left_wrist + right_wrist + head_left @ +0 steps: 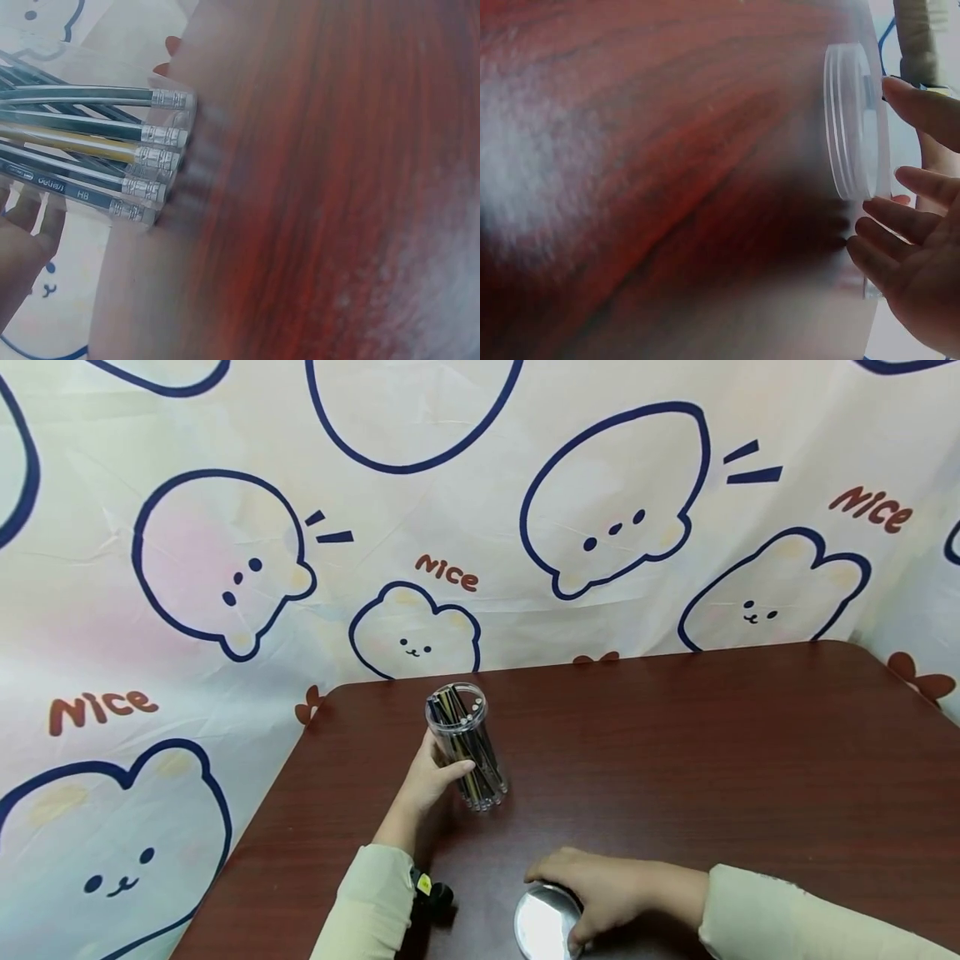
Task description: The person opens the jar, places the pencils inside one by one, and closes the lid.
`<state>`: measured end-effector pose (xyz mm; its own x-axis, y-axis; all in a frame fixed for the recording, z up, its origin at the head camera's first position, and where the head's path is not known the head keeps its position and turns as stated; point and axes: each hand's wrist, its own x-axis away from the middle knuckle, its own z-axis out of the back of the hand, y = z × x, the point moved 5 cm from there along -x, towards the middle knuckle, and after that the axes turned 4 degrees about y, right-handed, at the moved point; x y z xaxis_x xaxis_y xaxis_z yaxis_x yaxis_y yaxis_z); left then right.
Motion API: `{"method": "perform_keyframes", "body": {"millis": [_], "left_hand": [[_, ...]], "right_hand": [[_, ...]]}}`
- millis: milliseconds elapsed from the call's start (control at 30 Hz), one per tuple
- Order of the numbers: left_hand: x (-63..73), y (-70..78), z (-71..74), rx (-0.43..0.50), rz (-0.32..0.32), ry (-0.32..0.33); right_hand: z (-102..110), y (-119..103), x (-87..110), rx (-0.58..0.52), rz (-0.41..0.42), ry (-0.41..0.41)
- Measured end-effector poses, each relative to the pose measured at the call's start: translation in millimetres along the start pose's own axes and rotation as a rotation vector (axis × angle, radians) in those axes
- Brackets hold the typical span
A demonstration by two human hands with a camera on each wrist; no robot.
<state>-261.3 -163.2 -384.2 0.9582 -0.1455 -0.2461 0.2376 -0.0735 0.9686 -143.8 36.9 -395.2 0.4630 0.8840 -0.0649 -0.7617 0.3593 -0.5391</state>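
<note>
In the head view my left hand (pixel 431 777) grips a clear plastic jar (pixel 483 696) by its side, thumb across the front. The jar has no lid on it and leans slightly. Dark pencils and a yellowish one (pixel 82 141) fill it, their metal-banded eraser ends at its base. Whether that base touches the table cannot be told. Nearer the front, my right hand (pixel 600 889) holds a round clear lid (pixel 543 922) low at the table, thumb at one edge and fingers at the other. In the right wrist view the lid's ridged rim (pixel 845 120) shows beside the fingertips.
A dark red-brown wooden table (pixel 712 760) lies under both hands. Behind and to the left hangs a pale curtain (pixel 420 518) with cartoon outlines. A black strap device (pixel 432 892) sits at the left wrist.
</note>
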Motion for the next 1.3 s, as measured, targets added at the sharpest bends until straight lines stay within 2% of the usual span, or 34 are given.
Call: {"method": "perform_keyframes", "body": {"millis": [100, 267, 433, 767, 900, 1300], "left_hand": [[0.4, 0.2, 0.9, -0.019, 0.021, 0.012], [0.1, -0.4, 1.1, -0.027, 0.037, 0.007], [-0.4, 0.1, 0.5, -0.026, 0.027, -0.009], [-0.7, -0.6, 1.7, -0.047, 0.044, 0.001], [-0.6, -1.1, 1.7, -0.043, 0.044, 0.003], [-1.0, -1.9, 1.9, -0.06, 0.04, 0.003]], "right_hand": [[-3.7, -2.6, -0.8, 0.027, 0.036, -0.013], [-8.8, -9.1, -2.2, 0.08, 0.14, -0.017], [-13.6, -10.3, -1.6, 0.098, 0.162, -0.047], [-15.2, -14.6, -1.3, 0.13, 0.243, -0.047], [-13.0, -14.3, -1.5, 0.108, 0.246, -0.038], [19.9, -5.6, -4.1, 0.038, 0.107, 0.061]]}}
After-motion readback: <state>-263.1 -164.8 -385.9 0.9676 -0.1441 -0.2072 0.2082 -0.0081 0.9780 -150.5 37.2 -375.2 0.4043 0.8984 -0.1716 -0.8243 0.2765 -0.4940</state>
